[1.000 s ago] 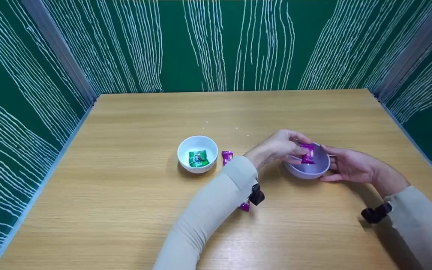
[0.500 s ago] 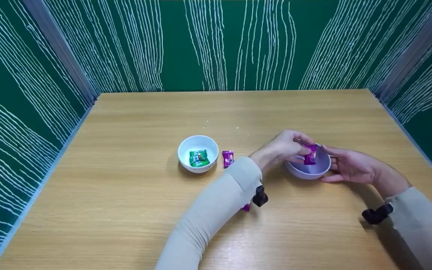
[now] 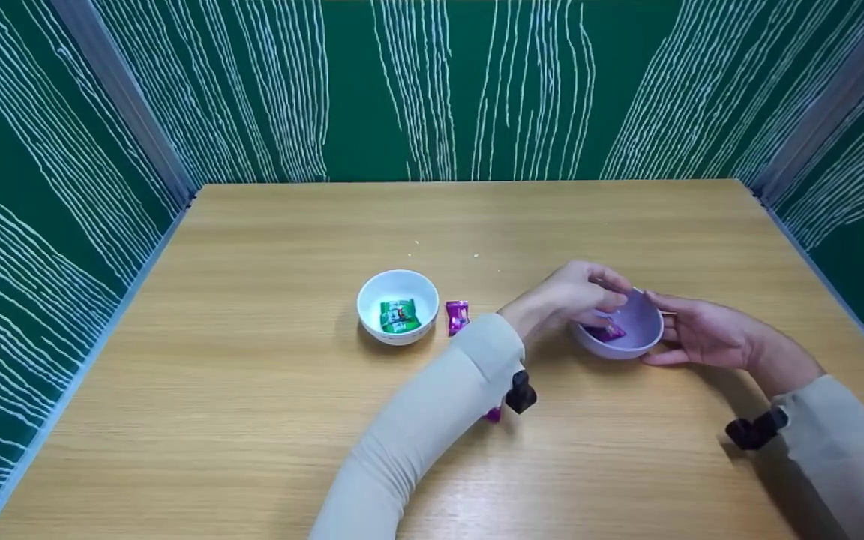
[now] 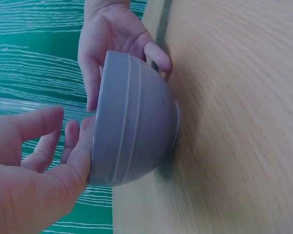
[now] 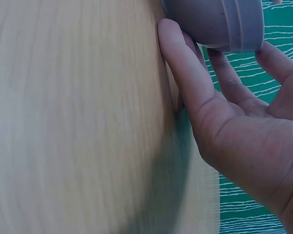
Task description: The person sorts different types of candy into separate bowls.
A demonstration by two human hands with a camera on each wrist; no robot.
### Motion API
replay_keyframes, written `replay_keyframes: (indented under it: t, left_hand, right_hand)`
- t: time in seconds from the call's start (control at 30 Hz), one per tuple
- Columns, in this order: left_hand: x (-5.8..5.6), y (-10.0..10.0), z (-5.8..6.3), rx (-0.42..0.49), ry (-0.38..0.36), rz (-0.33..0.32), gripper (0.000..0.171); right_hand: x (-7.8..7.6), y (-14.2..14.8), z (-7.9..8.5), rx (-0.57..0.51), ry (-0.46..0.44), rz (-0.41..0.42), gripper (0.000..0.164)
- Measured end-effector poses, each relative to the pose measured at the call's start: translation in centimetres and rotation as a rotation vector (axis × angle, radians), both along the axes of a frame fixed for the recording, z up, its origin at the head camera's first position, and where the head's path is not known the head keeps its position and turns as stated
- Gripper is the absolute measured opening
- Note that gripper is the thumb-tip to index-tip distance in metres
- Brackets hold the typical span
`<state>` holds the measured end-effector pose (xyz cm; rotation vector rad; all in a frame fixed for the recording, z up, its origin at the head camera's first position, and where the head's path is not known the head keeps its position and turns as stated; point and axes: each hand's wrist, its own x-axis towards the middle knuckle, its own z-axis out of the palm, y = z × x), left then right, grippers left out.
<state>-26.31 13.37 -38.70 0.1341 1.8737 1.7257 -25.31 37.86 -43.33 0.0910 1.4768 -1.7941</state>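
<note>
In the head view, my left hand (image 3: 578, 292) is over the left rim of a lilac bowl (image 3: 642, 334). Its fingers hold nothing; the left wrist view shows a gap between thumb and fingers of this left hand (image 4: 39, 190). A purple-wrapped candy (image 3: 607, 331) lies inside the bowl, partly hidden by the fingers. My right hand (image 3: 709, 330) touches the bowl's right side, thumb near the rim and fingers spread along the outer wall. The right wrist view shows fairly straight fingers (image 5: 185, 63) against the bowl (image 5: 214, 22).
A white bowl (image 3: 397, 281) with green-wrapped candies (image 3: 400, 316) stands left of centre. Beside it lies a purple candy (image 3: 457, 315). Another purple candy (image 3: 493, 415) is partly hidden under the left sleeve. White specks dot the wooden table (image 3: 252, 375). Green walls enclose it.
My left fingers have let go of the purple candy, which has dropped from between them into the lilac bowl. The right hand stays in place at the bowl's side.
</note>
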Motion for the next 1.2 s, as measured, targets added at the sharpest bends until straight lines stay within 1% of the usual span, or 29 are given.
replay_keyframes:
  t: [0.2, 0.27, 0.37, 0.47, 0.57, 0.77, 0.9, 1.03, 1.13, 1.2]
  left_hand:
    - [-0.4, -1.0, 0.4, 0.04, -0.033, -0.03, 0.02]
    - [-0.6, -1.8, 0.5, 0.051, -0.041, -0.033, 0.021]
    - [-0.9, -3.2, 0.8, 0.037, -0.032, -0.05, 0.022]
    - [-1.2, -5.0, 1.2, -0.027, 0.008, -0.071, 0.023]
    - [-1.5, -6.8, 1.5, -0.096, 0.032, -0.079, 0.023]
    - [-2.2, -9.8, 1.9, -0.234, 0.013, -0.055, 0.01]
    - [-2.5, -11.4, 1.5, -0.29, 0.027, -0.018, 0.01]
    - [-2.6, -12.7, 1.1, -0.368, 0.059, 0.044, 0.011]
    - [-2.5, -13.3, 0.8, -0.412, 0.074, 0.082, 0.01]
    - [-2.5, -13.4, 0.7, -0.431, 0.088, 0.09, 0.009]
  right_hand:
    - [-0.1, 0.0, 0.1, 0.027, -0.016, -0.015, 0.036]
    - [-0.2, -0.1, 0.1, 0.041, -0.018, -0.027, 0.037]
    - [-0.2, -0.2, 0.2, 0.058, -0.019, -0.043, 0.036]
    - [-0.2, -0.2, 0.2, 0.059, -0.015, -0.044, 0.034]
    - [-0.2, -0.2, 0.1, 0.048, -0.004, -0.031, 0.032]
    - [-0.2, 0.1, -0.1, 0.035, -0.007, -0.028, 0.032]
    - [-0.2, 0.0, -0.1, 0.038, -0.01, -0.034, 0.032]
    - [-0.2, -0.1, -0.1, 0.048, -0.006, -0.03, 0.033]
    - [-0.2, -0.1, 0.0, 0.063, -0.001, -0.025, 0.034]
    - [-0.2, -0.2, 0.1, 0.073, 0.002, -0.025, 0.034]
